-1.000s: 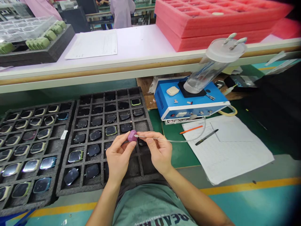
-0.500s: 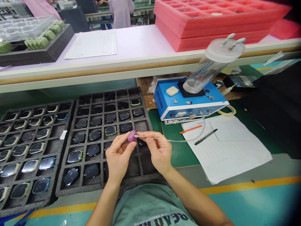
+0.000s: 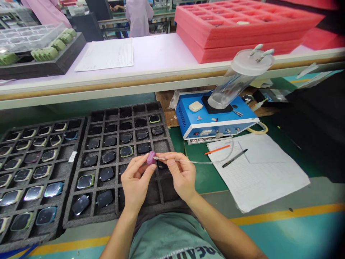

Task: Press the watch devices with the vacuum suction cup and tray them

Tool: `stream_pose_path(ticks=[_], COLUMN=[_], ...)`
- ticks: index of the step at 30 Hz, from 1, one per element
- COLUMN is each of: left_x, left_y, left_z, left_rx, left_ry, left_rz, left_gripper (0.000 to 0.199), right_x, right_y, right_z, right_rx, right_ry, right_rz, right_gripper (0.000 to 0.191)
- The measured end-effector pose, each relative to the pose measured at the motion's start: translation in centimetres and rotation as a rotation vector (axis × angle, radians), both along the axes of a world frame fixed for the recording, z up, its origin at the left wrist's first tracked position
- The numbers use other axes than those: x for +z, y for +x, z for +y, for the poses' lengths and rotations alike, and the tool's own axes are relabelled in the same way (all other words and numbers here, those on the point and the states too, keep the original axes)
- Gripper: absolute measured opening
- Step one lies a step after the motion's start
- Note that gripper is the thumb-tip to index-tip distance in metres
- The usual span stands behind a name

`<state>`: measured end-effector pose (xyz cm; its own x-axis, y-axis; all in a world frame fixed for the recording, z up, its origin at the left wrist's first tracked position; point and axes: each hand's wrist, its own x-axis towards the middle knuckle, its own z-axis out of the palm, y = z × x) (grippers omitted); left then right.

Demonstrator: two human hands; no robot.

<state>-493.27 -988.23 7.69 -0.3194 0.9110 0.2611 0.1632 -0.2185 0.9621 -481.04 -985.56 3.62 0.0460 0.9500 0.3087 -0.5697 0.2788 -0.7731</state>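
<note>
A long factory workroom ran back past a white shelf (image 3: 107,86), where a co-worker in a pink smock (image 3: 139,18) stood beyond it. Stacked pink foam trays (image 3: 229,30) and a printed sheet (image 3: 105,54) lay on that shelf. Below it, on a green bench mat (image 3: 201,176), sat two dark grey foam trays with grid compartments, the nearer right one (image 3: 118,201) beside the left one (image 3: 58,180). Most compartments held a rounded watch-like device (image 3: 85,181), some with coloured or shiny faces. To the right stood a blue bench machine (image 3: 212,127) carrying a tilted clear canister (image 3: 237,84), with papers (image 3: 258,169), an orange pen (image 3: 217,149) and a black pen (image 3: 234,158) lying beside it. Both hands were raised over the right tray's lower compartments. The left hand (image 3: 136,183) was closed in a pinch on a small purple rubbery piece (image 3: 151,158), thumb and fingers on its sides. The right hand (image 3: 182,176) pinched a thin clear tube (image 3: 205,162) between thumb and forefinger, and its metal tip sat just against the purple piece
</note>
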Motion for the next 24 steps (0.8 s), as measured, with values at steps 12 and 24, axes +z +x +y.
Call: stream_pose_path(ticks=[12,24], left_x=[0.0,0.3], left_y=[-0.4,-0.2], left_z=[0.9,1.0], left_rx=[0.141,0.138], left_ry=[0.031,0.024], left_rz=[0.152,0.133], left_gripper=[0.030,0.033], right_x=[1.1,1.3], right_y=[-0.6,-0.5], right_z=[1.4,1.4], right_rx=[0.049,0.057], right_ry=[0.030,0.016], right_rz=[0.118,0.110], right_gripper=[0.011,0.013])
